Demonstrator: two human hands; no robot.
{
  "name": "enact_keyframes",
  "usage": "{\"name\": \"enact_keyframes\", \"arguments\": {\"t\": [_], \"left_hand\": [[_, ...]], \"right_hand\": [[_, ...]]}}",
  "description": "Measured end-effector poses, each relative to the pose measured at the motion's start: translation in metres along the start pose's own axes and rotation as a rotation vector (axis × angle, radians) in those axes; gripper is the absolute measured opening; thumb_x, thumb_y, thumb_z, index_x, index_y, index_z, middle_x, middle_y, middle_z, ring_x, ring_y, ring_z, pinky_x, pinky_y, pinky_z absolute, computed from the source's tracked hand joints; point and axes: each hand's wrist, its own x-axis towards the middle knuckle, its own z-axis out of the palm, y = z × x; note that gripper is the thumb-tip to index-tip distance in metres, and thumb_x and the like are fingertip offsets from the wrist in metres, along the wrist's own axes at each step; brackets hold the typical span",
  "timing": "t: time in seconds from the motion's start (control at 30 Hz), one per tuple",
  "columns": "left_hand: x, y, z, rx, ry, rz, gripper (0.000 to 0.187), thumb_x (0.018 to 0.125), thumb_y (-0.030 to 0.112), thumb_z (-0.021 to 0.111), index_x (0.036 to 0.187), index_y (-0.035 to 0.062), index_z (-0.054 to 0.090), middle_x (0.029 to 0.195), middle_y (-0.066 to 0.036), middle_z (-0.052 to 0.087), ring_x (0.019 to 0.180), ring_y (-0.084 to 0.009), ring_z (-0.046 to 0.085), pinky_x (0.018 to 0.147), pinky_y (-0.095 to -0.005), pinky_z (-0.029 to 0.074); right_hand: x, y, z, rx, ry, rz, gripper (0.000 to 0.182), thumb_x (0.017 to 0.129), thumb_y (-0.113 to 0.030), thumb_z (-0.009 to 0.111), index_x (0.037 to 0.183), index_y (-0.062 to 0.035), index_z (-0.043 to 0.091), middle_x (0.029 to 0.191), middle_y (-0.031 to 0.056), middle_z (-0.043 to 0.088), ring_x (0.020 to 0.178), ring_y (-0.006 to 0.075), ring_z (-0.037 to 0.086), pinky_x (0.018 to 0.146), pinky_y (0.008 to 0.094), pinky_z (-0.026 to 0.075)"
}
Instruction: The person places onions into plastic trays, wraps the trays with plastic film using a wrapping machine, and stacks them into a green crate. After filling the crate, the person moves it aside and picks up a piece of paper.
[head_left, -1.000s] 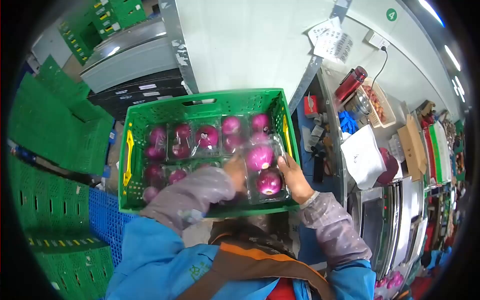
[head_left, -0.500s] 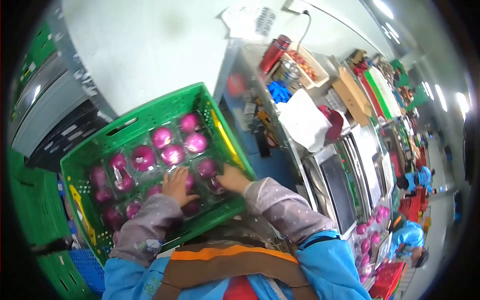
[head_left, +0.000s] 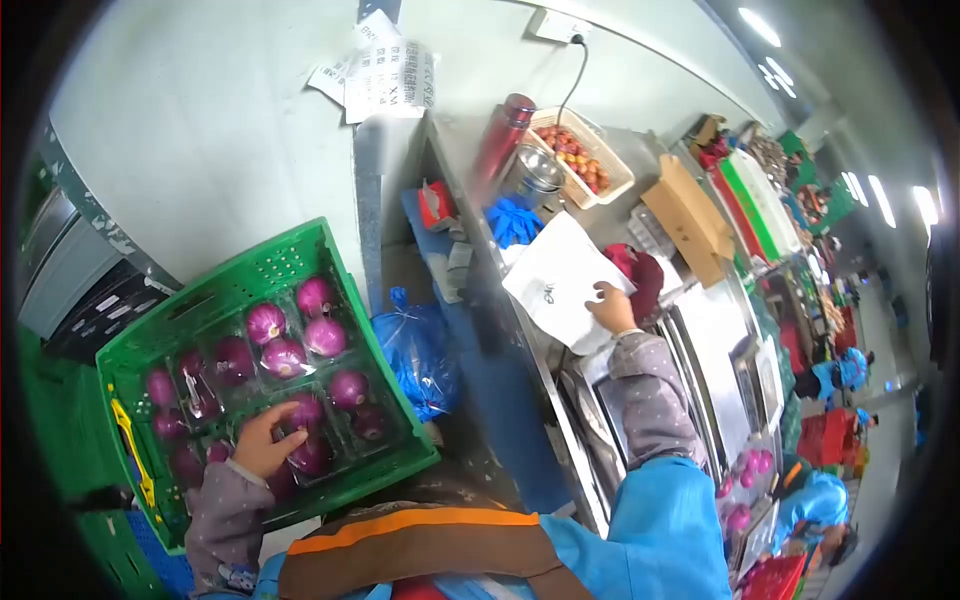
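Purple onions in clear plastic packs [head_left: 284, 357] lie in rows inside a green crate [head_left: 215, 270] on my left. My left hand [head_left: 265, 442] is in the crate at a front pack, thumb and fingers apart beside the onions [head_left: 312, 454]; whether the fingertips press on the plastic is hard to tell. Over to the right, my right hand [head_left: 612, 308] hovers at the edge of a white paper sheet [head_left: 562, 285] with handwriting on it. Its fingers are apart and slightly bent, with nothing held. A dark red cloth item [head_left: 645, 280] lies just beyond them.
A metal bench carries a red thermos [head_left: 503, 138], a basket [head_left: 600, 140] of small reddish produce, blue gloves [head_left: 513, 221] and a cardboard box [head_left: 688, 220]. A blue bag [head_left: 415, 357] sits between crate and bench. People in blue work farther right.
My right hand has left the onion packs and moved right to the paper on the bench. My left hand stays in the crate. The view has turned right.
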Motion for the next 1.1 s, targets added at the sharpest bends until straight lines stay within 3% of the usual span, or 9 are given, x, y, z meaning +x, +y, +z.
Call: {"name": "enact_keyframes", "arguments": {"t": [0.33, 0.5, 0.57, 0.63, 0.73, 0.8, 0.97, 1.03, 1.1], "left_hand": [[-0.007, 0.099, 0.079, -0.062, 0.365, -0.19, 0.032, 0.072, 0.013, 0.068, 0.101, 0.0044, 0.06, 0.1, -0.014, 0.06, 0.096, -0.0276, 0.057, 0.083, -0.0337, 0.043], [-0.004, 0.086, 0.105, 0.296, 0.45, -0.138, 0.028, 0.068, 0.012, 0.069, 0.095, 0.0055, 0.061, 0.092, -0.014, 0.06, 0.096, -0.0322, 0.054, 0.085, -0.0392, 0.041], [0.001, 0.084, 0.109, 0.382, 0.491, -0.045, 0.023, 0.069, 0.009, 0.068, 0.09, 0.0053, 0.061, 0.091, -0.013, 0.06, 0.096, -0.0309, 0.054, 0.084, -0.0395, 0.041], [0.007, 0.081, 0.115, 0.398, 0.494, -0.055, 0.021, 0.068, 0.008, 0.067, 0.088, 0.0056, 0.061, 0.089, -0.012, 0.06, 0.093, -0.0297, 0.055, 0.081, -0.0392, 0.042], [0.01, 0.077, 0.119, 0.421, 0.522, -0.027, 0.018, 0.066, 0.005, 0.065, 0.083, 0.0051, 0.06, 0.084, -0.01, 0.061, 0.086, -0.0283, 0.057, 0.077, -0.0383, 0.042], [0.013, 0.075, 0.122, 0.415, 0.565, 0.008, 0.016, 0.063, 0.002, 0.064, 0.078, 0.0049, 0.061, 0.077, -0.009, 0.061, 0.078, -0.027, 0.059, 0.069, -0.0367, 0.042], [0.011, 0.071, 0.12, 0.334, 0.469, -0.032, 0.017, 0.06, 0.002, 0.064, 0.076, 0.0059, 0.061, 0.075, -0.009, 0.061, 0.074, -0.0264, 0.058, 0.065, -0.0358, 0.043], [0.013, 0.069, 0.117, 0.299, 0.418, -0.036, 0.017, 0.06, 0.002, 0.064, 0.076, 0.0058, 0.061, 0.074, -0.009, 0.06, 0.072, -0.0261, 0.058, 0.063, -0.0351, 0.043], [0.014, 0.067, 0.115, 0.297, 0.368, -0.013, 0.017, 0.057, 0.002, 0.064, 0.074, 0.0048, 0.061, 0.072, -0.009, 0.06, 0.069, -0.0257, 0.058, 0.06, -0.0343, 0.043]], "right_hand": [[0.152, 0.117, 0.051, -0.213, 0.03, -0.08, 0.063, 0.069, -0.01, 0.056, 0.128, -0.0082, 0.034, 0.119, 0.0212, 0.048, 0.108, 0.0378, 0.048, 0.092, 0.0443, 0.037], [0.198, 0.178, 0.076, -0.952, 0.082, -0.231, 0.019, 0.075, -0.024, 0.051, 0.077, -0.0104, 0.065, 0.085, 0.0125, 0.064, 0.083, 0.0323, 0.062, 0.077, 0.0461, 0.047], [0.222, 0.216, 0.065, -1.026, 0.172, 0.047, 0.022, 0.078, -0.025, 0.048, 0.09, -0.0138, 0.062, 0.088, 0.0112, 0.063, 0.084, 0.0299, 0.061, 0.064, 0.0477, 0.049], [0.186, 0.121, 0.016, -0.938, 0.317, 0.237, 0.039, 0.08, -0.026, 0.046, 0.117, -0.0154, 0.044, 0.111, 0.0196, 0.053, 0.098, 0.0379, 0.054, 0.075, 0.0483, 0.046], [0.13, 0.015, -0.01, -0.054, 0.577, -0.483, 0.042, 0.077, -0.015, 0.059, 0.117, -0.0034, 0.049, 0.105, 0.015, 0.056, 0.093, 0.0269, 0.055, 0.081, 0.0373, 0.043], [0.045, -0.077, 0.009, 0.486, 0.347, -0.427, 0.033, 0.079, -0.01, 0.057, 0.11, -0.0006, 0.053, 0.1, 0.0104, 0.057, 0.089, 0.0189, 0.054, 0.079, 0.0294, 0.042], [-0.09, -0.132, 0.189, 1.153, -0.338, 0.085, 0.03, 0.078, 0.001, 0.055, 0.107, -0.0033, 0.052, 0.097, 0.0048, 0.055, 0.091, 0.0143, 0.052, 0.079, 0.0267, 0.042], [-0.083, -0.077, 0.284, 1.491, -0.331, 0.751, 0.032, 0.077, 0.004, 0.052, 0.108, -0.002, 0.05, 0.094, 0.0062, 0.055, 0.09, 0.0169, 0.053, 0.077, 0.0275, 0.043], [-0.059, 0.002, 0.366, 1.266, -0.001, 0.736, 0.034, 0.076, 0.004, 0.049, 0.11, -0.0009, 0.048, 0.091, 0.0077, 0.054, 0.084, 0.0185, 0.054, 0.072, 0.028, 0.044]]}}
